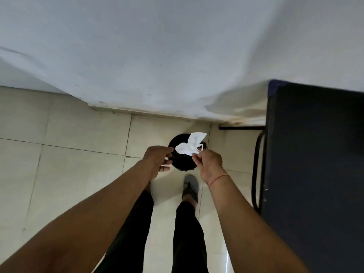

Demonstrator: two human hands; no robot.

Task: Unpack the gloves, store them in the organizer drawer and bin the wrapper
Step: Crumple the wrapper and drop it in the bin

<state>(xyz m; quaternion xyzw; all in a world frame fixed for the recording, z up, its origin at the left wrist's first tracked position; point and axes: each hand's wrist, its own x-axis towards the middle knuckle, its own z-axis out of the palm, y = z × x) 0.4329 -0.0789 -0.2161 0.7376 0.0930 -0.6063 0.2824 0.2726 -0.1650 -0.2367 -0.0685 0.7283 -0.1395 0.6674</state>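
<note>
Wrapper (190,144): white, crumpled, thin; held in the air directly over the bin's mouth.
Handling: looks very light and limp, likely to flutter; no stiffness to push against, so a pinch at 1 gathered edge suits it.
Right hand (209,166): fingertips pinched on the wrapper's lower corner.
Left hand (156,159): fingers curled near the wrapper's left tip; contact cannot be told.
Bin (182,166): black, round, on the tiled floor just beside the wall (157,56).
Table (315,164): dark, to the right.

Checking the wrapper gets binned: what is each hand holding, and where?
Right hand pinches the white wrapper at its lower corner, above the black bin; left hand holds nothing.
</note>
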